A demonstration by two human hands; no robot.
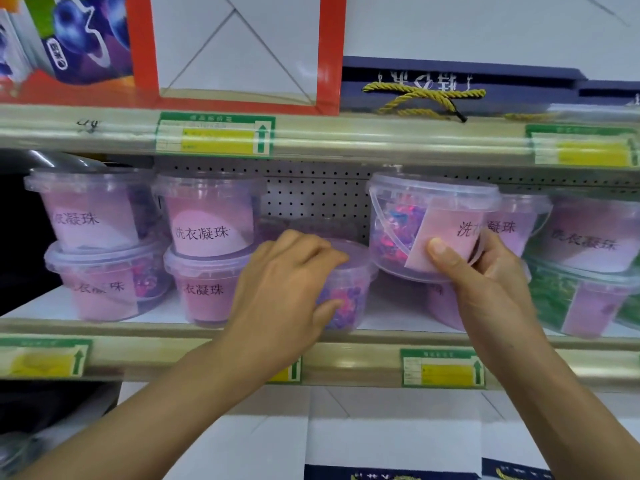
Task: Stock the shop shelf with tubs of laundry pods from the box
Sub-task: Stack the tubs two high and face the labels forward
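Observation:
My left hand (282, 289) grips a clear tub of pink and purple laundry pods (346, 289) that stands on the middle shelf (381, 332), near its front edge. My right hand (485, 271) holds a second tub (408, 223) tilted in the air, just above and right of the first, thumb pressed on its pink label. Stacked tubs with pink labels stand two high at the left (207, 216) and at the right (588, 237) of the same shelf. The box is not in view.
The shelf above (346, 136) hangs low over the tubs and carries price tags. On it stand a red carton (239, 46) and a dark blue gift bag with yellow rope handles (433, 95). A perforated back panel (311, 195) shows behind the gap between the stacks.

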